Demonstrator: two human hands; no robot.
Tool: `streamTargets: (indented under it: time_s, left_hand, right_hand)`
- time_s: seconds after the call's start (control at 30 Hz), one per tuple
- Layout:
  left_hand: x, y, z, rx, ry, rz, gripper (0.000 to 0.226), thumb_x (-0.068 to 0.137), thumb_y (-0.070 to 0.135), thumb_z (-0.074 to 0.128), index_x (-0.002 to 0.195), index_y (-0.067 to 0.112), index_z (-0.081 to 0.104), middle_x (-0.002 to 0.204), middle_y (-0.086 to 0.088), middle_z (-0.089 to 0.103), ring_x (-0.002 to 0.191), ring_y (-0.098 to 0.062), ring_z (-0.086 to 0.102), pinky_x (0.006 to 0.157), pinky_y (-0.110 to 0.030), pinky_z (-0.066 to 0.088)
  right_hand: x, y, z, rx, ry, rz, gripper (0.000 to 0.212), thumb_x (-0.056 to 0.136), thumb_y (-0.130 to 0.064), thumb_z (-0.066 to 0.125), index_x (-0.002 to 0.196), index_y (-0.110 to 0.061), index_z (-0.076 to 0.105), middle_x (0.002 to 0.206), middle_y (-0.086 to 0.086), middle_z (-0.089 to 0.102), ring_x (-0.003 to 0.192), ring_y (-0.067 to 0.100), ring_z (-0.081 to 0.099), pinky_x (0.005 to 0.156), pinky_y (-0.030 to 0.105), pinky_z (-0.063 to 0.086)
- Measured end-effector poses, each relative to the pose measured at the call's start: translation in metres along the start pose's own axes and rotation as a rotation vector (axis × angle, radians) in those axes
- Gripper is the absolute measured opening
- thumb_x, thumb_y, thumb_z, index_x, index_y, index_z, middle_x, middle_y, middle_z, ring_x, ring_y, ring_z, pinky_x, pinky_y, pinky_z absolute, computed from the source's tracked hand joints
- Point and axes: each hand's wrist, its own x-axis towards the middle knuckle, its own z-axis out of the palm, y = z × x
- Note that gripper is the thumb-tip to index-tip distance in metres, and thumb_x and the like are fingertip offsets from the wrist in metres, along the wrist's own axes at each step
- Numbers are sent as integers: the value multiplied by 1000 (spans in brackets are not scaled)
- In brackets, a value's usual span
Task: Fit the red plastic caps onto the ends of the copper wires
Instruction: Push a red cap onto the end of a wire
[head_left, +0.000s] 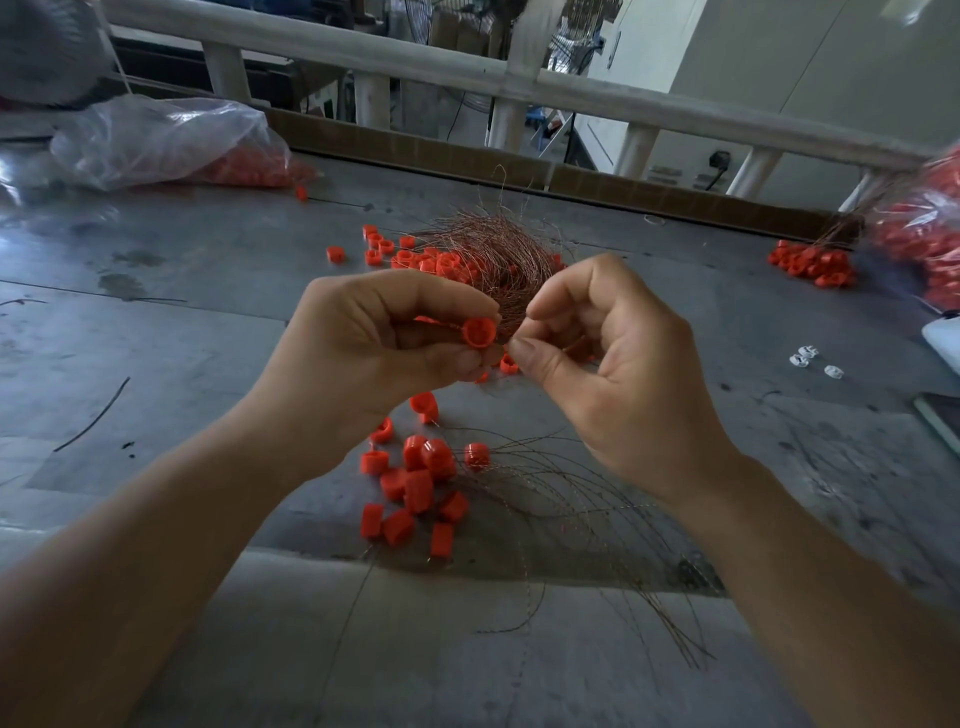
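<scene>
Hands met above the middle of the bench (208, 322). The left hand (384, 338) pinched a red cap (479, 332) between thumb and fingers, its open mouth turned toward the camera. The right hand (613, 364) had thumb and forefinger pressed together just beside the cap's right edge, the other fingers curled; what they pinched was too fine to tell.

Behind the hands lay a tangle of copper wires (498, 254), with loose caps (410, 257) scattered at its left side. Nearer, under the wrists, sat a cluster of caps (415, 488), and thin wires (571, 499) trailed from it to the right and toward the near edge.

At far left a clear bag (166, 140) lay on its side, with red caps showing inside at its right end and one stray cap (301, 193) just beyond it. At far right was another bag (930, 228) of red caps, with a small heap (810, 265) of caps to its left. A few white pieces (810, 358) lay right of the hands, well apart from them. A pale railing (467, 73) ran along the far side
</scene>
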Motion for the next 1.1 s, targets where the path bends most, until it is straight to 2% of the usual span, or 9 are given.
streamTargets:
  time_s: [0.1,0.27,0.53,0.6,0.67,0.73,0.83,1.1]
  left_hand:
    - [0,0,-1,-12,-5,-1,28,54,14,67,83,15,67,81,4,73,75,-13,71,67,-16,54]
    - [-1,2,0,-4,-18,12,32,51,26,69,81,17,67,80,5,73,75,-12,71,67,-16,54]
    - [-1,2,1,32,-15,-5,35,47,30,69,78,16,65,81,5,73,74,-11,70,66,-15,53]
    - [-1,1,0,13,-21,-9,34,47,27,72,79,17,67,79,4,73,74,-12,70,66,-16,54]
    - [-1,0,-2,-43,-49,-22,34,53,12,80,85,16,72,80,1,74,76,-15,71,68,-17,54]
    - [-1,-2,-4,-134,-86,-48,30,64,2,69,92,14,71,84,-2,74,81,-18,71,70,-19,54]
    - [-1,-3,-5,-157,-99,-51,32,68,3,59,95,17,68,87,-2,74,85,-18,70,72,-19,54]
    - [-1,-2,-3,-173,-114,-54,32,65,11,64,96,18,68,87,-1,74,85,-18,70,72,-19,54]
  right_hand:
    - [0,0,-1,3,-1,11,33,79,-3,66,81,-29,46,72,-10,58,68,5,58,60,14,48]
    - [0,0,-2,30,-12,46,32,78,-1,66,80,-27,47,70,-7,58,66,6,58,61,11,45]
    - [0,-1,-1,38,-33,63,32,78,-4,67,78,-27,46,69,-9,57,64,3,57,59,12,45]
    - [0,0,0,35,-30,73,31,78,-4,67,78,-27,46,69,-9,57,64,3,56,59,12,45]
    - [0,0,-1,34,-23,82,31,78,-3,67,77,-26,45,69,-8,57,63,2,56,59,12,45]
    - [0,0,-2,45,-12,87,32,78,-2,67,77,-26,45,68,-7,57,62,3,56,59,13,45]
    - [0,-2,-3,52,-11,82,32,78,-2,66,78,-26,45,68,-7,57,62,3,55,59,14,46]
    - [-1,-1,-5,52,-2,82,32,78,-2,67,77,-26,45,68,-8,56,63,5,56,58,14,46]
